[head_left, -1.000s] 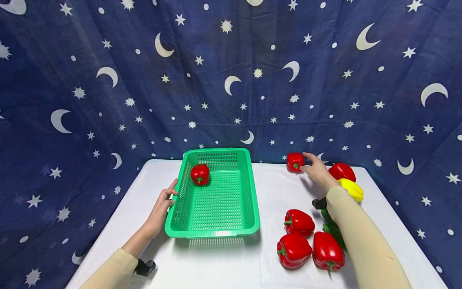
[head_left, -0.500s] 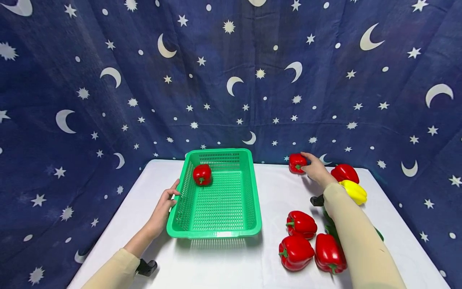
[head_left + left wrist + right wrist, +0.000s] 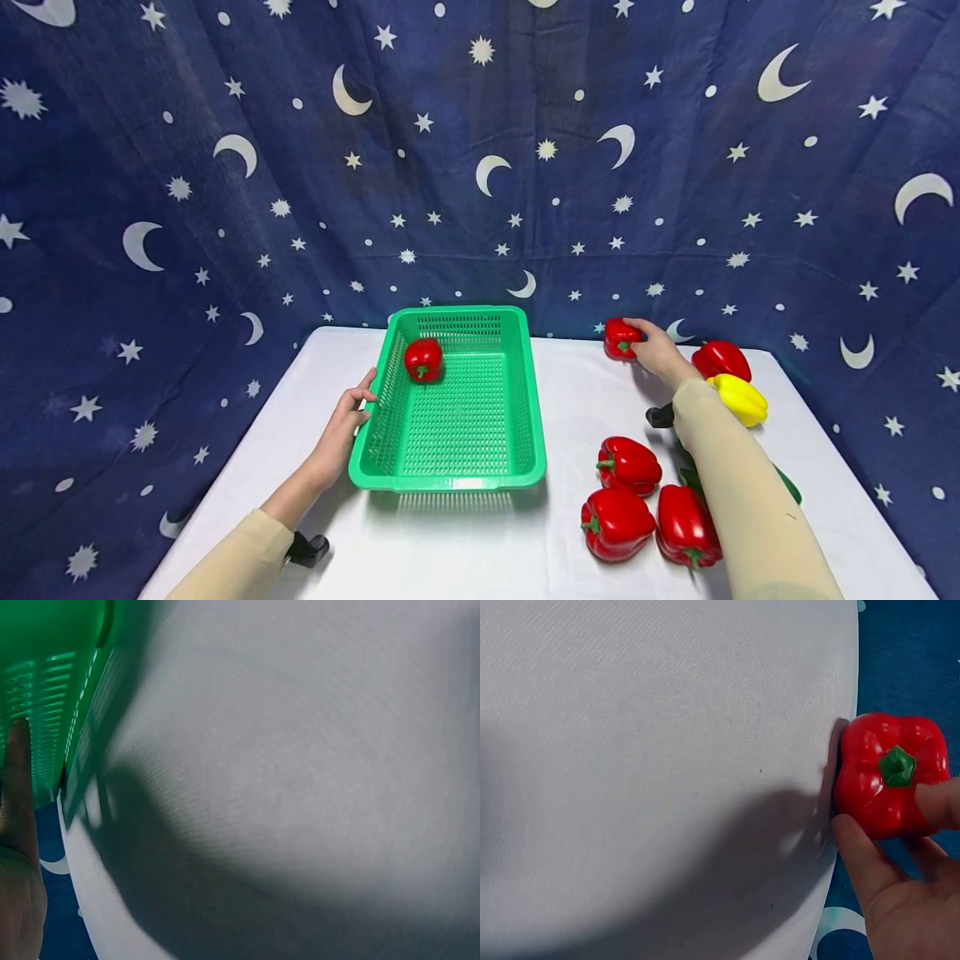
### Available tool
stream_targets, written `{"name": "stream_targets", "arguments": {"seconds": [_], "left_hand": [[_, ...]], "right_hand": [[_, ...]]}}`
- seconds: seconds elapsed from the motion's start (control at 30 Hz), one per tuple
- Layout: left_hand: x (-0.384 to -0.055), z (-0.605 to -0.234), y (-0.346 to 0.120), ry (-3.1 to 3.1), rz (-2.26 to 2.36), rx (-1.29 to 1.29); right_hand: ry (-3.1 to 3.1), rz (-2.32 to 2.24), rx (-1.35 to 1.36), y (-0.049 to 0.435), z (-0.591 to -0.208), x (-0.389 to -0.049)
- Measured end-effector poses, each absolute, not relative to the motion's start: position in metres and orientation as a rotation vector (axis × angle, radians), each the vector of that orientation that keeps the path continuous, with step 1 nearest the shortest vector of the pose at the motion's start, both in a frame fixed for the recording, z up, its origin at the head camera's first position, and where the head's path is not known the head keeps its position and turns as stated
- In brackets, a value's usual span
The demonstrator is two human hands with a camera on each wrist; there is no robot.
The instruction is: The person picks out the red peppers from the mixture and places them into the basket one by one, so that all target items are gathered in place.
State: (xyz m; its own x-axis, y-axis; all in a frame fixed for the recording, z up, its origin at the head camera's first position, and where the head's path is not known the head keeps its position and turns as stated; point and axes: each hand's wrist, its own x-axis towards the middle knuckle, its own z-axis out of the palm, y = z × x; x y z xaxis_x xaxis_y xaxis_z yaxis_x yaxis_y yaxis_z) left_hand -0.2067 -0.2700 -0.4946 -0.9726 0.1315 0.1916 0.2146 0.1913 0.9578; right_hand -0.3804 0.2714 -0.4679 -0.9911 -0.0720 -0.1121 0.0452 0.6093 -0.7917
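Observation:
At the left side of a green plastic basket (image 3: 450, 483), my left hand (image 3: 337, 437) holds the rim with its fingertips; in the left wrist view one finger (image 3: 19, 780) meets the perforated outer wall. A red bell pepper (image 3: 423, 358) sits inside, toward the back left corner. Far back on the right, my right hand (image 3: 656, 350) grips another red bell pepper (image 3: 874, 795) near the table's far edge. Its thumb (image 3: 937, 804) is on the stem side and other fingers are at the flank; part of the grip is hidden.
Several red bell peppers (image 3: 628, 467) lie front right on the white table (image 3: 450, 554). Beyond the right forearm are another red pepper (image 3: 722, 360) and a yellow pepper (image 3: 738, 400). The sleeve partly covers a dark green vegetable (image 3: 787, 483). A starry curtain (image 3: 480, 225) stands behind.
My right thumb and fingers have closed in on the far red bell pepper, which stays in place. The left hand keeps its place at the basket. The head view has shifted slightly.

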Motion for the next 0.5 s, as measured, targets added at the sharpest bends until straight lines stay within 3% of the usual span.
{"name": "stream_targets", "arguments": {"seconds": [0.5], "left_hand": [[-0.2069, -0.4963, -0.2715, -2.373, -1.923, -0.363]], "right_hand": [[2.654, -1.358, 0.049, 0.2744, -0.4702, -0.3814]]}}
